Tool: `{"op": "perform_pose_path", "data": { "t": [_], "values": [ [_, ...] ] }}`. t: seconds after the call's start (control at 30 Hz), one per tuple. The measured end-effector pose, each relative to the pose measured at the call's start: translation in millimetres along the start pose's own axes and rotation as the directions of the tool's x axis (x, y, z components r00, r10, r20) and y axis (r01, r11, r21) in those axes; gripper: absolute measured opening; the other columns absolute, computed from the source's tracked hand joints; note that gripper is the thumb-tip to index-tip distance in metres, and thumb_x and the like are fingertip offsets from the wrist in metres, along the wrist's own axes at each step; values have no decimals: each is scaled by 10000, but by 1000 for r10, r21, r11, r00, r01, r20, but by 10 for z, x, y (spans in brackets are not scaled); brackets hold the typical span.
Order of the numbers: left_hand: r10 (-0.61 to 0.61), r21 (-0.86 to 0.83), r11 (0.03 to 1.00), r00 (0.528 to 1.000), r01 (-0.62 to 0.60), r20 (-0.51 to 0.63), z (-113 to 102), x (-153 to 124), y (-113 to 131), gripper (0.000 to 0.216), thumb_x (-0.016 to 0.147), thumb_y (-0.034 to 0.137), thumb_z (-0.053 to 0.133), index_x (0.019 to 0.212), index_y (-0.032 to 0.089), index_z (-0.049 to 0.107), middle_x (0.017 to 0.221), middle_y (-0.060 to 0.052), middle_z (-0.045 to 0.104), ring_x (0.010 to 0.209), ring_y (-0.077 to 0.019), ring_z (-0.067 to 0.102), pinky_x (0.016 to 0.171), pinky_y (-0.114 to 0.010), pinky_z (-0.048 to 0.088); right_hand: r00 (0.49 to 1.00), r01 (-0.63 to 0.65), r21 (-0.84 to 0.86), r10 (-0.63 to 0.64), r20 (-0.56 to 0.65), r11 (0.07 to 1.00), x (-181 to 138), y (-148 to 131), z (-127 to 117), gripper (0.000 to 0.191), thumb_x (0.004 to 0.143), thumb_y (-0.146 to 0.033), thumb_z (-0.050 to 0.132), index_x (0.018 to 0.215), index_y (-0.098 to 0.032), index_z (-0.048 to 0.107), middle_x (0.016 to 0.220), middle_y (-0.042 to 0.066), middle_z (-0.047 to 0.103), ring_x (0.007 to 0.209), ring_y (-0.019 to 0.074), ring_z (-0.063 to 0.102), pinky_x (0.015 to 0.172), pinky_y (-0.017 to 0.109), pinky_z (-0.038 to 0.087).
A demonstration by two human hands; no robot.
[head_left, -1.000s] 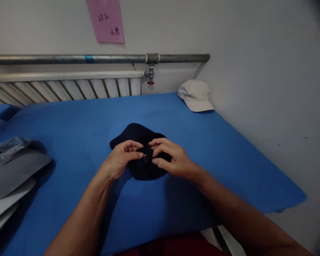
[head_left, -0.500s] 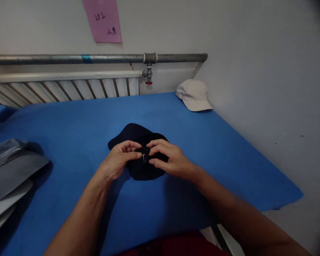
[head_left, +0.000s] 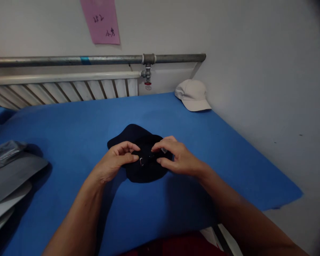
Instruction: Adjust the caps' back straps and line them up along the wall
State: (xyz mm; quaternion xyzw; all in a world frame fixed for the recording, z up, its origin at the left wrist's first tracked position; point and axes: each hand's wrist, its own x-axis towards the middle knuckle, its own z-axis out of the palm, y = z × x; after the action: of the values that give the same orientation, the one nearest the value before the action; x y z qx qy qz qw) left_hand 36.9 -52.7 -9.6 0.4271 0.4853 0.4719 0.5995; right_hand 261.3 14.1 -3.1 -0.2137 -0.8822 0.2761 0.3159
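A black cap lies on the blue-covered table, its brim pointing away to the upper left. Across its back strap sits a small shiny metal buckle. My left hand pinches the strap just left of the buckle between thumb and forefinger. On the other side, my right hand has thumb and fingers bent around the strap's right part. A small pale label shows by the right fingers. The exact grip of the right fingertips is hard to see against the black cloth.
A beige cap rests at the table's back right corner by the wall. Stacked grey and white caps stand at the left edge. Behind the table run a metal pipe and a radiator. Pink paper hangs above.
My right hand has shifted right, away from the buckle, and more of the strap and a pale label now show. My left hand has moved slightly left, still by the buckle.
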Motion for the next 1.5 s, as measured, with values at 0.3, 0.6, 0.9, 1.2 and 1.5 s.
{"op": "perform_pose_path", "data": {
  "t": [0.3, 0.6, 0.9, 1.2, 1.5],
  "values": [
    [-15, 170, 985, 999, 9, 36, -45, -26, -12, 172, 741, 242, 711, 901, 206, 662, 821, 4, 625, 739, -121, 566, 686, -239, 426, 994, -14, 8, 13, 105, 1000, -1, 45, 76, 231, 754, -80, 580, 930, -225, 612, 756, -40, 648, 687, 120, 596, 989, 409, 358],
    [108, 603, 786, 991, -137, 85, 106, -160, 130, 211, 764, 380, 689, 894, 217, 659, 880, -13, 605, 803, -160, 549, 696, -262, 421, 999, -53, 61, 53, 12, 997, -23, -25, -11, 171, 777, -76, 543, 850, -196, 640, 738, 2, 643, 741, 143, 577, 717, 283, 475],
    [-55, 513, 858, 989, -24, 138, 162, -181, 62, 194, 803, 387, 636, 883, 210, 631, 709, 23, 543, 633, -115, 472, 576, -230, 386, 999, -36, 115, 34, 18, 993, -23, -31, -47, 174, 799, -67, 528, 844, -191, 642, 750, -8, 669, 683, 120, 581, 711, 277, 465],
    [47, 700, 695, 982, -162, 180, 293, -197, 121, 243, 881, 356, 514, 785, 168, 634, 615, 33, 498, 566, -99, 426, 528, -228, 335, 999, 44, 86, -47, 28, 995, -20, -69, -14, 188, 777, -34, 507, 802, -179, 624, 726, -12, 654, 688, 119, 550, 715, 273, 446],
    [39, 700, 687, 972, -195, 232, 227, -197, 119, 227, 898, 356, 510, 863, 191, 662, 674, 25, 538, 634, -112, 477, 577, -232, 371, 999, 0, 119, -5, 46, 993, -6, -74, -27, 190, 773, -32, 507, 787, -184, 618, 723, -16, 649, 699, 120, 546, 717, 269, 441]
  ]
}}
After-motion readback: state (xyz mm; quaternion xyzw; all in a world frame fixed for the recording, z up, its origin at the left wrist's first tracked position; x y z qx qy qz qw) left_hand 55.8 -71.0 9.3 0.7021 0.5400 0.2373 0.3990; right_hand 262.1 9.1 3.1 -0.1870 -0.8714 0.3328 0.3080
